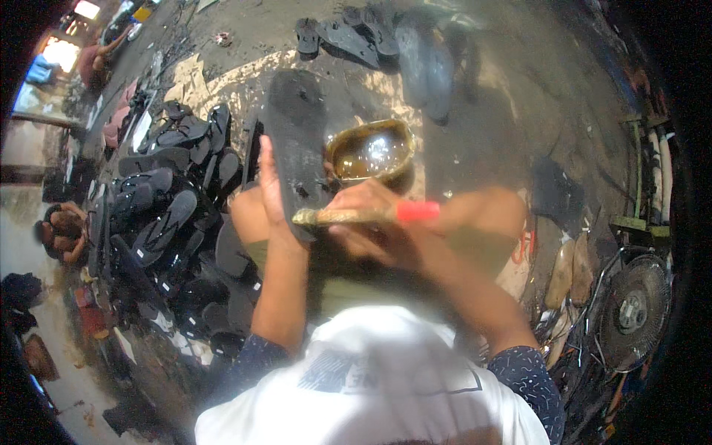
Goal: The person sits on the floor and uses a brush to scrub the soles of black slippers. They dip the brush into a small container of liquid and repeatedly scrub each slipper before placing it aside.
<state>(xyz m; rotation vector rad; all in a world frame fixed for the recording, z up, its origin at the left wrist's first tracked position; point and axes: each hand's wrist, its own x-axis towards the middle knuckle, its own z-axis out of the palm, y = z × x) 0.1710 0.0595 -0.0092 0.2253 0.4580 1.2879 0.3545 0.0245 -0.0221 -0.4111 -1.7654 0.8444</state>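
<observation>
Upright in front of me is a black sandal sole [298, 111], its broad end pointing away. My left hand [274, 189] grips it along its left edge, fingers partly hidden behind it. My right hand [367, 204] is wrapped round a brush [326, 216] that lies crosswise, with a red band at its right end. The brush's yellowish, caked tip reaches the sole's lower end; whether it touches, I cannot tell. Just beyond my right hand stands a bowl [341, 159] with a crusted rim and shiny brownish liquid inside.
A large heap of black sandals [167, 200] lies on the left. More dark soles [348, 41] rest on the floor ahead. A fan [633, 310] stands at the right, near brown foot-shaped forms [561, 274]. Other people [67, 230] sit at the far left.
</observation>
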